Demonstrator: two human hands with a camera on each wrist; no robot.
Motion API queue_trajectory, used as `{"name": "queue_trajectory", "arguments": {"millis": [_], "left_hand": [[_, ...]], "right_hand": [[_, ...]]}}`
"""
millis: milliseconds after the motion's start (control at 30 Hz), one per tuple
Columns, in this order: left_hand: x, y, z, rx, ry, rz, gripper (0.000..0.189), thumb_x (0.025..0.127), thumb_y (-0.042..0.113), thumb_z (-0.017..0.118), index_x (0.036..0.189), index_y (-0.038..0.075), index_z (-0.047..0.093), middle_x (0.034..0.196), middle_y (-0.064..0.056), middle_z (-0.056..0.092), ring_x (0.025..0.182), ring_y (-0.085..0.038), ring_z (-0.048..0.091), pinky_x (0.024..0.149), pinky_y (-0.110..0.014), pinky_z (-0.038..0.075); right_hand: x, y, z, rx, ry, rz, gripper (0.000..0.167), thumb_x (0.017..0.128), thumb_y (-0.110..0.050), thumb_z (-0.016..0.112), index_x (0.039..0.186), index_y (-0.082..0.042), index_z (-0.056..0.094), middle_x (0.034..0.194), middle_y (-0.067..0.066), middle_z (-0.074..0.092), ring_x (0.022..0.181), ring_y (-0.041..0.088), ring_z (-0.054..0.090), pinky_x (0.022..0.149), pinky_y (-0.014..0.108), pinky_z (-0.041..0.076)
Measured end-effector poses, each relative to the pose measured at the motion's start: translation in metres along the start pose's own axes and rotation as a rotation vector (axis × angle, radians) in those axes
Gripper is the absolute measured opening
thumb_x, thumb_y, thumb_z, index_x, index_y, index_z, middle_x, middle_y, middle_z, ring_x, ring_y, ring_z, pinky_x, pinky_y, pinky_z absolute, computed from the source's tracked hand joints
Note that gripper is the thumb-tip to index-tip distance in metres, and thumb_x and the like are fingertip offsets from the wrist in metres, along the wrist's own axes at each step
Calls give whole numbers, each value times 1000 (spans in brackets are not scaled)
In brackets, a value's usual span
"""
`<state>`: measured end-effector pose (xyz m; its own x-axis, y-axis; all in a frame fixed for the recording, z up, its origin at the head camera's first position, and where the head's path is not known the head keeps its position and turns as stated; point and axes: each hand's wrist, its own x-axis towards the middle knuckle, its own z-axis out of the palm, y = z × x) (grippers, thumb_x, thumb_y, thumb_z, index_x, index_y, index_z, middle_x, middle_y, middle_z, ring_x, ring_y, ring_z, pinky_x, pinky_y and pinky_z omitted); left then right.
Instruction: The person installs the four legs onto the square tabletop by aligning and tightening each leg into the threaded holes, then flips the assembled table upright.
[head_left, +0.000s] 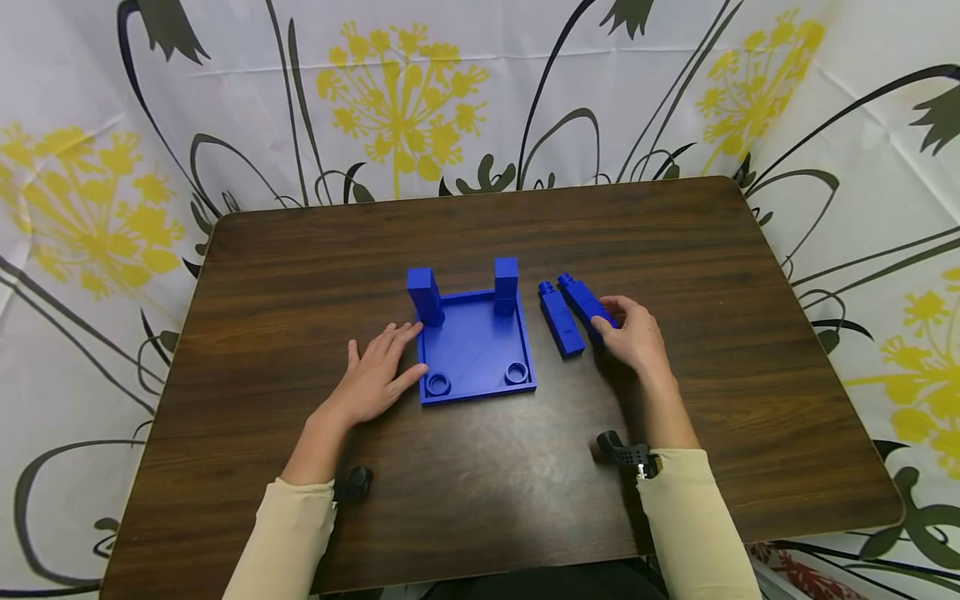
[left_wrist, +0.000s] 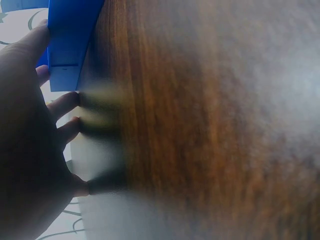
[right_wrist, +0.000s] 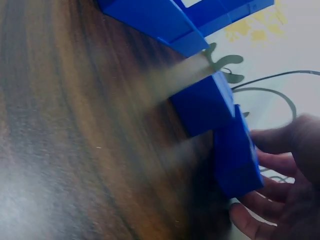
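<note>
A square blue panel [head_left: 476, 346] with a raised rim lies on the table. Two square blue legs stand at its far corners, the left leg [head_left: 424, 296] and the right leg [head_left: 506, 286]. Round sockets show at the near corners, one on the left [head_left: 438, 384] and one on the right [head_left: 517, 373]. My left hand [head_left: 371, 375] rests against the panel's left side, fingers spread. To the panel's right lie two loose legs with round ends. My right hand [head_left: 636, 333] holds the outer leg [right_wrist: 235, 160] between thumb and fingers; the inner leg [head_left: 561, 321] lies beside it.
Everything lies on a dark wood-grain table [head_left: 300, 258]. A white curtain [head_left: 247, 92] with yellow flowers hangs behind it and at its sides. Each forearm wears a dark wrist strap, the left strap [head_left: 354, 483] and the right strap [head_left: 628, 452].
</note>
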<state>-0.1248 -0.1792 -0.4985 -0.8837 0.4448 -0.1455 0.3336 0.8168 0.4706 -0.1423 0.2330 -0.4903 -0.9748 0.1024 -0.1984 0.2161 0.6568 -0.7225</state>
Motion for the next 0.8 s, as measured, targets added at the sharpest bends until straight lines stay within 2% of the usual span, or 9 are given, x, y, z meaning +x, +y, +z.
{"name": "queue_trajectory", "arguments": {"millis": [100, 200, 333, 467, 633, 800], "left_hand": [[1, 0, 0, -1, 3, 5, 69, 100, 58, 41, 158, 29, 18, 161, -9, 23, 149, -32, 9, 103, -74, -6], [1, 0, 0, -1, 5, 3, 69, 100, 57, 42, 158, 29, 17, 160, -9, 23, 149, -32, 9, 104, -74, -6], [0, 0, 0, -2, 1, -3, 69, 100, 57, 43, 158, 29, 18, 160, -9, 23, 149, -32, 10, 104, -74, -6], [1, -1, 1, -8, 2, -1, 69, 100, 57, 43, 158, 29, 18, 161, -9, 23, 149, -32, 9, 103, -74, -6], [1, -1, 1, -7, 4, 2, 69, 99, 59, 42, 158, 30, 18, 161, -8, 23, 149, -31, 9, 103, -74, -6], [1, -2, 1, -9, 1, 3, 69, 99, 58, 42, 158, 30, 17, 161, -9, 22, 149, -31, 9, 103, -74, -6]], "right_hand": [[0, 0, -3, -46, -61, -26, 55, 89, -16, 69, 140, -7, 50, 131, 21, 53, 115, 37, 51, 98, 55, 39], [0, 0, -1, -129, -79, -50, 64, 84, -11, 70, 143, -4, 46, 131, 24, 49, 115, 39, 48, 99, 56, 39], [1, -1, 6, -227, -28, -53, 60, 83, -12, 68, 139, -1, 50, 129, 25, 48, 117, 39, 46, 96, 56, 40], [2, -2, 11, -274, 51, -39, 50, 85, -19, 70, 130, 1, 57, 121, 25, 50, 112, 41, 48, 94, 56, 41], [4, -1, 13, -264, 110, -14, 47, 86, -23, 71, 125, 1, 60, 115, 25, 54, 106, 41, 52, 92, 55, 42], [7, 0, 7, -169, 130, 27, 46, 87, -23, 69, 125, 0, 61, 117, 24, 57, 105, 41, 54, 93, 55, 42]]}}
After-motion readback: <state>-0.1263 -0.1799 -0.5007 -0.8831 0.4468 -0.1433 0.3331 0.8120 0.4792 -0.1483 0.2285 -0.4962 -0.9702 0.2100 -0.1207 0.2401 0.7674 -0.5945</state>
